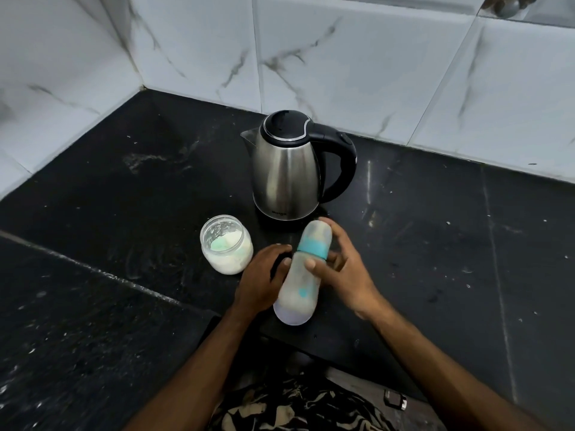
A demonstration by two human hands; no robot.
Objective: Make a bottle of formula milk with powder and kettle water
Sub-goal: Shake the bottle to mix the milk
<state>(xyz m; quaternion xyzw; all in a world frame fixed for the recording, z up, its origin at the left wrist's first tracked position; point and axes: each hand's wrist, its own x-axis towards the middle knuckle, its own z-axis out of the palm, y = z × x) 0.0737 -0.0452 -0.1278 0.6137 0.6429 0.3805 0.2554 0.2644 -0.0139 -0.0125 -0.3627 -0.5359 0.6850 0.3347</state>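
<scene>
On your dark counter (93, 188), left to right: one open powder jar (226, 247), one kettle (287, 169), one capped bottle (303, 272). Your left hand (261, 281) and right hand (345, 272) each clasp the bottle, which lies between them. Its long axis tilts away, cap toward the kettle; both hands equally near.

Black speckled stone tabletop (466, 244), dusty w/ white flecks, set in a corner. Walls (357, 57) on both sides: big white marble-look tiles w/ grey veins. Light dim, soft glare on the stone.
</scene>
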